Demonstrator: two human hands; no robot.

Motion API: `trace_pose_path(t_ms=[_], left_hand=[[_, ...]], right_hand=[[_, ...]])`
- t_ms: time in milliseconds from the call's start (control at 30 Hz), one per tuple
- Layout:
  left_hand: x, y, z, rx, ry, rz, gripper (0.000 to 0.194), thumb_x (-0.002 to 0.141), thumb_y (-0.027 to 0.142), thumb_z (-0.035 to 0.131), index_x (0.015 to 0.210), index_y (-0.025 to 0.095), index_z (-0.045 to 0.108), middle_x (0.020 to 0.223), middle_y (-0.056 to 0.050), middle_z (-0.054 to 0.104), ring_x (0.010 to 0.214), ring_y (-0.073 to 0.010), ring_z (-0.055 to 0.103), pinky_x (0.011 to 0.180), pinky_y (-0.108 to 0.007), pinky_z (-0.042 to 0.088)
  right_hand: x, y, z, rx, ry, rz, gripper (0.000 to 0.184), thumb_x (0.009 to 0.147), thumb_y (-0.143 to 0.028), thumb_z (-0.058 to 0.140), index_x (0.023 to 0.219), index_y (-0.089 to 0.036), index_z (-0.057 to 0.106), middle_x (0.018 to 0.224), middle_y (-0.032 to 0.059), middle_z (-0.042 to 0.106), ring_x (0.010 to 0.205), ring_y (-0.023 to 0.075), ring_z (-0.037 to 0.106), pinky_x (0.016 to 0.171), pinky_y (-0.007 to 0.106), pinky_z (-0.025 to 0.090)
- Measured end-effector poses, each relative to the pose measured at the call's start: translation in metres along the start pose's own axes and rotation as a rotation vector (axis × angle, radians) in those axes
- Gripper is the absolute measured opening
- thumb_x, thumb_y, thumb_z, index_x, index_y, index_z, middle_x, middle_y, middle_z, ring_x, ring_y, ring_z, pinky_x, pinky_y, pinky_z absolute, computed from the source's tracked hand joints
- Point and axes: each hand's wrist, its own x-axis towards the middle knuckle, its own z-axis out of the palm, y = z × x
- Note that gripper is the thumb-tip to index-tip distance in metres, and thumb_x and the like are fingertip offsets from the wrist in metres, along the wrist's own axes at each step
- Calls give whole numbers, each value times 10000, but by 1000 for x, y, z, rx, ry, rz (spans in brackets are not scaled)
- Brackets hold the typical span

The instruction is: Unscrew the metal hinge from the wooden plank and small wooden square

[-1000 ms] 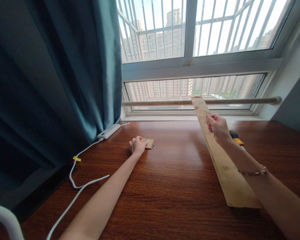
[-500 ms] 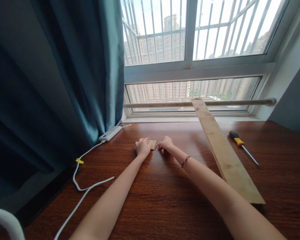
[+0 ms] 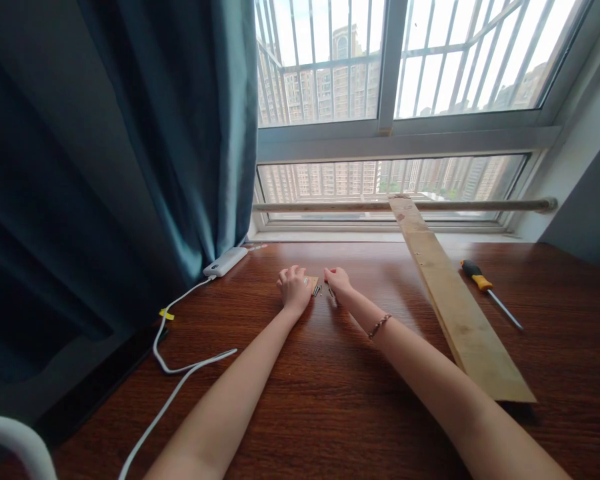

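Observation:
Both hands lie close together far out on the brown wooden table point(image 3: 330, 400). My left hand point(image 3: 295, 288) is curled, knuckles up, over a small tan cardboard box point(image 3: 313, 282), of which only a corner shows. A few small metal screws point(image 3: 318, 290) lie on the wood between the hands. My right hand point(image 3: 337, 281), a beaded bracelet on its wrist, has its fingertips bent down together by the screws; what they pinch is too small to make out.
A long pale wooden plank point(image 3: 447, 300) leans from the table up to a rod point(image 3: 480, 205) across the window. A yellow-handled screwdriver point(image 3: 486, 292) lies right of it. A white power bank point(image 3: 225, 261) with its cable point(image 3: 180, 363) sits left, beside a teal curtain point(image 3: 130, 133).
My right hand left the plank and swung left to the small box beside my left hand. Screws now lie on the table between the hands. The screwdriver is uncovered.

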Motion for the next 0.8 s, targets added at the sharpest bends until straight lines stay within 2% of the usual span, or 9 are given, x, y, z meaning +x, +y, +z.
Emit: trace_pose_path(t_ms=[100,167,233,333,467,567,667,767,800], left_hand=[[-6,11,-6,-68,-20,344,269,846,254,471,1039,209,652,1217,-87,563,1202,-269,400,1021,-429,296],[-8,15,-7,-155,-147,592,259,859,243,457,1008,221,668,1164,-59,608,1186,-222,448,1045,-376,300],[-9,15,-6,-240,-294,736,254,862,252,463,996,235,678,1127,-34,639,1148,-185,502,1035,-324,333],[-7,10,1,-308,-394,695,257,862,251,465,983,243,691,1097,-21,663,1094,-167,558,997,-299,389],[-4,3,9,-342,-349,581,288,842,185,448,977,211,701,1094,-40,670,1067,-166,585,984,-301,415],[-2,1,11,-343,-314,508,302,819,152,440,962,188,704,1067,-49,681,1052,-164,599,990,-302,419],[1,-5,11,-317,-324,449,312,792,135,445,961,198,700,1075,-31,678,1071,-166,593,1018,-320,400],[5,-14,11,-289,-337,425,347,754,96,434,958,199,694,1085,-23,674,1078,-158,588,1037,-321,383],[6,-15,10,-277,-335,423,356,747,89,428,959,196,692,1085,-26,673,1079,-157,587,1039,-319,382]], right_hand=[[-6,-1,-7,113,44,34,272,915,-371,545,795,-128,569,750,16,605,696,148,595,674,275,487],[-10,1,-14,200,70,48,260,887,-354,544,731,-147,544,707,21,607,724,168,605,660,255,481],[-15,3,-22,293,91,63,244,859,-337,539,688,-164,514,697,37,614,763,182,613,661,239,480],[-28,4,-36,438,99,79,191,835,-284,522,686,-170,488,750,60,631,793,170,624,695,225,487],[-60,-3,-60,599,35,77,124,829,-202,463,722,-162,512,805,74,647,800,145,637,766,240,500],[-93,-13,-86,659,-58,6,119,812,-231,511,726,-157,546,825,88,656,837,170,637,814,285,500],[-141,-31,-123,504,-112,-319,196,812,-362,585,757,-175,611,840,80,658,846,212,624,812,348,501],[-204,-54,-167,146,21,-694,115,861,-307,568,917,-277,664,908,38,655,873,225,610,800,388,492],[-225,-62,-182,79,38,-805,157,837,-268,597,970,-317,663,919,25,655,892,235,605,822,410,485]])
